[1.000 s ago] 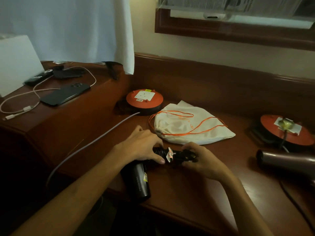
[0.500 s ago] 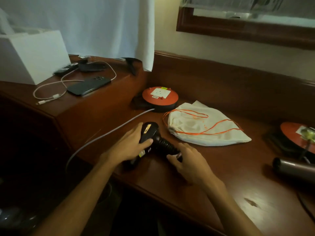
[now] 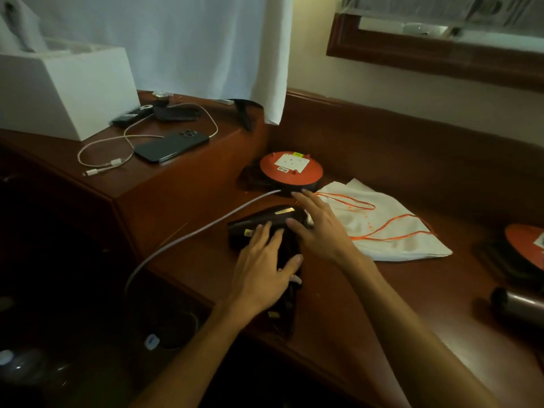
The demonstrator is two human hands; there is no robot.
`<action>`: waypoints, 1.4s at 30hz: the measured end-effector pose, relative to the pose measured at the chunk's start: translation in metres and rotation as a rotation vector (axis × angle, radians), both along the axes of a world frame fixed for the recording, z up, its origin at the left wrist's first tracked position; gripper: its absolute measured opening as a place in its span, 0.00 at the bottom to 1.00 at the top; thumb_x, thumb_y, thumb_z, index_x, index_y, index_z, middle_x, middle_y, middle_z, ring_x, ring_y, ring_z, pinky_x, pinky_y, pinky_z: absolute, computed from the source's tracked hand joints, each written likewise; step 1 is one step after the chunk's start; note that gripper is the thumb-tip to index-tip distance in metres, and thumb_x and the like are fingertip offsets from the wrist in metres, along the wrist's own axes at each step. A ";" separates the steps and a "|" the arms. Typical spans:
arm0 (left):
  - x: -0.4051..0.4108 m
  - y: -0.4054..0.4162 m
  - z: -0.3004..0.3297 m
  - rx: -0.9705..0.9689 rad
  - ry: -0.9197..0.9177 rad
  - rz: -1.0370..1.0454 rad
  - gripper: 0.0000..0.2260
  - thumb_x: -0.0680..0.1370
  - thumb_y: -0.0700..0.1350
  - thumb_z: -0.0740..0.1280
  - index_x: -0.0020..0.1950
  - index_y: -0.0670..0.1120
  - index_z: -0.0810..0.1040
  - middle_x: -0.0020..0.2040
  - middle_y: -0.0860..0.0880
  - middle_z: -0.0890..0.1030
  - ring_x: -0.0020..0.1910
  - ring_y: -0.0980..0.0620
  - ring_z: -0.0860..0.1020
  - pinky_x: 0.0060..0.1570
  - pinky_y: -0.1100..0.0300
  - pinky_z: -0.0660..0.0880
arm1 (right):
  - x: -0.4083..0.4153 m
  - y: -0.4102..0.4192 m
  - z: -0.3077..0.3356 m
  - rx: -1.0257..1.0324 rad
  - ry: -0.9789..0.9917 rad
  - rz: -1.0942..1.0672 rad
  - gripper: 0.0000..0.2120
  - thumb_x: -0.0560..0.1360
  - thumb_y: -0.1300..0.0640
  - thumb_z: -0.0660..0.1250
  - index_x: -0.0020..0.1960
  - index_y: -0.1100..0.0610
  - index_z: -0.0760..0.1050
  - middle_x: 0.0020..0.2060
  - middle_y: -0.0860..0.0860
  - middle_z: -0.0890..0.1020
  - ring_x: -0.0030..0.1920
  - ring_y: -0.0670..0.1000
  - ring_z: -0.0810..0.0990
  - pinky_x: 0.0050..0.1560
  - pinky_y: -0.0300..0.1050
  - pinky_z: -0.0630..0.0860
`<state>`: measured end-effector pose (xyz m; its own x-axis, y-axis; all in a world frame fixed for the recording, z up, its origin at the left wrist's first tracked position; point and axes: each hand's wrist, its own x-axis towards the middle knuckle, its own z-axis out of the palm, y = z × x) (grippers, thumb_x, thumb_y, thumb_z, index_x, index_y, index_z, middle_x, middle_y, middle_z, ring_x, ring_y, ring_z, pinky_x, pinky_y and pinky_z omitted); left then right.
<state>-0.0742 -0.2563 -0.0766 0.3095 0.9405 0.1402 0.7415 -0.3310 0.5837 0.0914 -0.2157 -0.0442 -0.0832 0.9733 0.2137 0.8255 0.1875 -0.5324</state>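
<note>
A black hair dryer (image 3: 265,220) lies on the wooden desk (image 3: 353,304), its barrel pointing left, with its dark bundled cord trailing toward the desk's front edge. My left hand (image 3: 265,266) lies flat over the dryer's handle and cord, fingers straight. My right hand (image 3: 319,228) hovers just right of the dryer with fingers spread, holding nothing. Just beyond it lies a white drawstring bag (image 3: 379,228) with orange strings.
An orange cable reel (image 3: 290,170) sits behind the dryer, a grey cable (image 3: 188,237) running from it off the desk. A second reel (image 3: 527,240) and another dryer (image 3: 518,304) are at right. A phone (image 3: 170,147), charger cable and white box (image 3: 64,86) occupy the raised ledge.
The dryer was turned from pointing toward me to lying with its barrel left. Both hands let go of it and opened; the right hand moved toward the bag.
</note>
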 end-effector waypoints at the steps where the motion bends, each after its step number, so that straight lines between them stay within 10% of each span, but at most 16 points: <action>1: 0.004 0.003 -0.002 -0.005 0.050 0.003 0.33 0.82 0.63 0.58 0.83 0.49 0.54 0.84 0.50 0.51 0.82 0.51 0.46 0.78 0.51 0.54 | 0.000 0.011 -0.004 -0.020 -0.018 0.039 0.28 0.81 0.45 0.64 0.79 0.47 0.62 0.80 0.49 0.61 0.79 0.52 0.59 0.75 0.53 0.63; 22: -0.014 0.108 0.002 -0.138 0.282 -0.221 0.37 0.81 0.58 0.59 0.84 0.46 0.46 0.83 0.54 0.36 0.82 0.48 0.46 0.77 0.45 0.59 | -0.004 0.075 -0.035 0.070 -0.033 -0.261 0.29 0.80 0.40 0.64 0.75 0.53 0.69 0.68 0.53 0.72 0.67 0.56 0.70 0.63 0.55 0.75; 29: -0.012 0.102 0.015 -0.022 0.336 -0.243 0.37 0.81 0.58 0.61 0.83 0.45 0.49 0.83 0.50 0.40 0.81 0.53 0.38 0.81 0.50 0.46 | 0.007 0.065 -0.024 0.041 0.110 -0.258 0.27 0.81 0.42 0.62 0.76 0.55 0.68 0.70 0.56 0.72 0.70 0.57 0.70 0.68 0.53 0.70; 37: 0.070 0.074 0.030 0.184 0.153 -0.445 0.25 0.83 0.53 0.61 0.80 0.48 0.64 0.83 0.48 0.55 0.82 0.51 0.47 0.79 0.50 0.50 | 0.098 -0.012 -0.052 -0.171 -0.129 -0.391 0.18 0.81 0.41 0.57 0.43 0.50 0.79 0.48 0.49 0.82 0.54 0.55 0.80 0.63 0.61 0.68; 42: 0.111 0.070 0.011 0.183 0.235 -0.550 0.23 0.82 0.54 0.63 0.76 0.49 0.69 0.82 0.46 0.57 0.82 0.49 0.50 0.78 0.51 0.51 | 0.142 -0.059 -0.039 -0.117 -0.181 -0.440 0.18 0.77 0.42 0.65 0.62 0.49 0.81 0.68 0.48 0.78 0.72 0.52 0.69 0.74 0.62 0.54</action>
